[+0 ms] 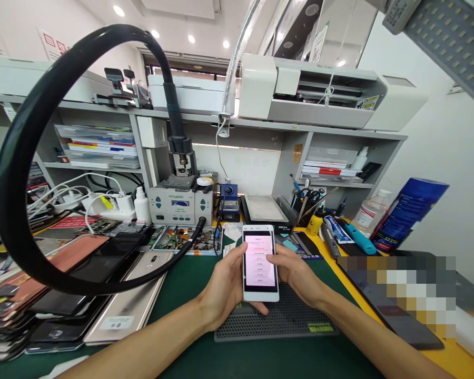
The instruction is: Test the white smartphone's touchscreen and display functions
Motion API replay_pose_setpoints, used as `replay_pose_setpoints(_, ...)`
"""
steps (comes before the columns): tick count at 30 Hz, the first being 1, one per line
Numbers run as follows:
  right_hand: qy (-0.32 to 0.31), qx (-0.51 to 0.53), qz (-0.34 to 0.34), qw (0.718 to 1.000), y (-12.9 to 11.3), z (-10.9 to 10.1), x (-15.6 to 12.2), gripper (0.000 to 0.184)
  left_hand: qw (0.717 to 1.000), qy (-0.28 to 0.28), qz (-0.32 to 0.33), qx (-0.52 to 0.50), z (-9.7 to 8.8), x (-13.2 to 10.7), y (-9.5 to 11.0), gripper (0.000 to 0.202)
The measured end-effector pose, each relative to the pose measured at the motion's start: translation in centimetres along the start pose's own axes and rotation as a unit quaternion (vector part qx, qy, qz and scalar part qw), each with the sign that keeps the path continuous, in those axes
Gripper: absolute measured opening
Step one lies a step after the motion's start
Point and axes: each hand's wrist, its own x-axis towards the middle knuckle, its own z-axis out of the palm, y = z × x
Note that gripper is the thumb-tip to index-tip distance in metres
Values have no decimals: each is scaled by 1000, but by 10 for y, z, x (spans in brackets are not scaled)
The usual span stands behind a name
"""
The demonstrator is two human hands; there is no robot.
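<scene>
A white smartphone (260, 263) is held upright in front of me, its screen lit with a pale pink page of text lines. My left hand (229, 281) is wrapped round its left side, with fingers passing behind the phone and a fingertip showing below it. On the other side my right hand (296, 271) grips the right edge, the thumb lying over the screen's edge. Most of the right fingers are hidden behind the phone. Beneath both hands lies a dark textured mat (276, 323) on the green work surface (181, 316).
Stacked phones (122, 300) fill the left side. A thick black hose (19, 131) loops from the rework station (181, 205). Behind the phone sits a tray of circuit boards (185, 239). At right stand a tool holder (310, 202), a clear bottle (373, 213) and a blue can (408, 213).
</scene>
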Motion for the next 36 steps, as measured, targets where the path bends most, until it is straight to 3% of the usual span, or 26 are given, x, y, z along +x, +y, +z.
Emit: replay_pose_setpoints(36,2,10,3,1000,-1,2,0,36,1000,-6,4,2,-3,0,-3,57)
